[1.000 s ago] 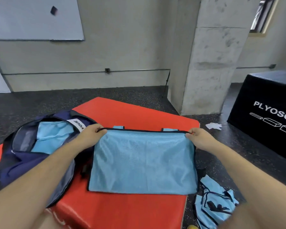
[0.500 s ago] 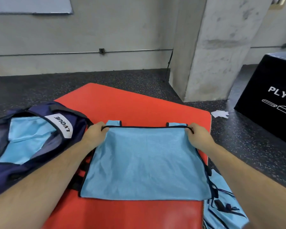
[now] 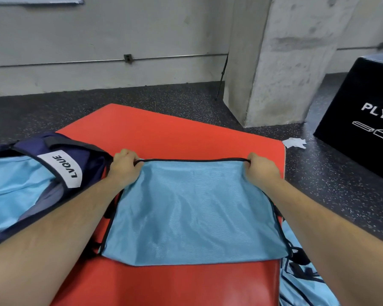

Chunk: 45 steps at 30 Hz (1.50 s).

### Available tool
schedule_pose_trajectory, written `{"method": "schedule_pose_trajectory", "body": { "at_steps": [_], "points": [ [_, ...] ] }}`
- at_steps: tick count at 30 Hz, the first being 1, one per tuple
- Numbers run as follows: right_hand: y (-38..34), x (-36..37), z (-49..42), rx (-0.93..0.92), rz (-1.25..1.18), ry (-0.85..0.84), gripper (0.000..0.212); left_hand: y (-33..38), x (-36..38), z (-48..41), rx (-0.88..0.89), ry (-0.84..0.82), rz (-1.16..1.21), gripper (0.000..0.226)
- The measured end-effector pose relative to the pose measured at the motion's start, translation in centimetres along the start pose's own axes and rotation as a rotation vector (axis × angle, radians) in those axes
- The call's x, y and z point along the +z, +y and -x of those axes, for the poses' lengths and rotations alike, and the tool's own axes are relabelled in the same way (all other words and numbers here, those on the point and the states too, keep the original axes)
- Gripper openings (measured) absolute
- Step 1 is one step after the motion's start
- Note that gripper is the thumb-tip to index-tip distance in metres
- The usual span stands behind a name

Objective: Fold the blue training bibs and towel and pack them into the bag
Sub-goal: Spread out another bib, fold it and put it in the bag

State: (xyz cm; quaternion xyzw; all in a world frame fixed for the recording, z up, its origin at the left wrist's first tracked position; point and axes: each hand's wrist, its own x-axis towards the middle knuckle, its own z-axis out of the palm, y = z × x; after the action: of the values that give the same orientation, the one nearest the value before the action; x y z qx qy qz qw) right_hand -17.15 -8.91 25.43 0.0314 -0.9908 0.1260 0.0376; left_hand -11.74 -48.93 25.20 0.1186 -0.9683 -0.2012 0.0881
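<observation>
My left hand (image 3: 124, 167) and my right hand (image 3: 262, 167) each have a closed grip. The fingers curl around the two far corners of a blue bib (image 3: 192, 213) and pinch its thin black edging. This edging runs tight and almost straight between the two fists. The bib is a fine mesh cloth, a little shiny, with soft wrinkles in the middle. It is folded to a rough rectangle that gets wider toward me, and it lies flat on a red mat (image 3: 164, 133). The mat is smooth like vinyl, with a rounded far corner, and its near side is cut off by the bottom border.

Just beside my left forearm is the bag (image 3: 86, 155), dark navy, soft and open, with a white label (image 3: 63, 171) that reads LVQUE. Inside it I see light blue cloth (image 3: 16, 191), but I cannot tell if it is a bib or the towel. The left border cuts the bag.

Under my right forearm, beside the mat, lies a heap of more blue bibs (image 3: 296, 283) with black lines, partly hidden by the arm.

The floor (image 3: 318, 184) is dark rubber with pale speckles. A rough concrete pillar (image 3: 274, 62) stands behind the mat. A black box (image 3: 367, 120) at the right shows the white letters "PLY" and part of the next letter, cut off at the border. A white crumpled scrap (image 3: 294, 143) lies between the box and the mat. A metal pipe (image 3: 175, 56) runs along the grey wall (image 3: 97, 29).
</observation>
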Motion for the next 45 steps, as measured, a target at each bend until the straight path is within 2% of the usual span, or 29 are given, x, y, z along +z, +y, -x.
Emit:
{"method": "schedule_pose_trajectory", "body": {
  "at_steps": [6, 11, 14, 16, 22, 25, 29, 31, 34, 37, 40, 45],
  "points": [
    [0.4, 0.6, -0.6, -0.015, 0.023, 0.013, 0.022, -1.0, 0.3, -0.3, 0.068, 0.005, 0.169, 0.024],
    [0.6, 0.9, -0.7, -0.024, 0.007, 0.02, 0.023, -1.2, 0.3, -0.6, 0.053, 0.052, 0.255, 0.022],
    [0.4, 0.9, -0.6, -0.036, 0.013, 0.022, 0.023, -1.2, 0.3, -0.4, 0.06, 0.129, 0.094, 0.021],
    [0.1, 0.9, -0.6, -0.07, -0.006, 0.028, 0.022, -0.8, 0.2, -0.4, 0.121, 0.12, -0.045, 0.018],
    [0.1, 1.4, -1.0, -0.112, -0.035, 0.034, 0.02, -1.3, 1.0, -1.2, 0.163, 0.047, 0.02, 0.004],
    [-0.2, 1.6, -1.7, -0.112, -0.027, -0.023, 0.035, -1.3, 1.2, -2.2, 0.183, -0.016, -0.042, 0.023],
    [-1.0, 1.5, -2.9, -0.081, 0.045, -0.068, 0.024, -0.7, 0.6, -3.5, 0.178, -0.057, -0.247, 0.028],
    [-1.5, 0.5, -3.6, -0.083, 0.072, 0.011, 0.023, -0.3, -0.9, -4.2, 0.152, -0.025, -0.139, 0.023],
    [-2.3, -2.6, -4.8, -0.132, 0.071, 0.226, 0.025, 1.3, -4.6, -4.9, 0.137, 0.058, 0.041, 0.014],
    [-3.4, -7.4, -5.3, -0.14, -0.168, 0.189, 0.023, 3.1, -9.0, -4.6, 0.133, 0.112, 0.105, 0.009],
    [-4.2, -12.6, -3.5, -0.218, -0.331, 0.224, 0.021, 4.5, -14.0, -2.9, 0.197, 0.147, 0.168, 0.021],
    [-4.9, -19.6, 0.7, -0.446, -0.36, 0.26, 0.045, 7.4, -21.5, 1.5, 0.348, 0.179, 0.173, 0.034]
  ]
}}
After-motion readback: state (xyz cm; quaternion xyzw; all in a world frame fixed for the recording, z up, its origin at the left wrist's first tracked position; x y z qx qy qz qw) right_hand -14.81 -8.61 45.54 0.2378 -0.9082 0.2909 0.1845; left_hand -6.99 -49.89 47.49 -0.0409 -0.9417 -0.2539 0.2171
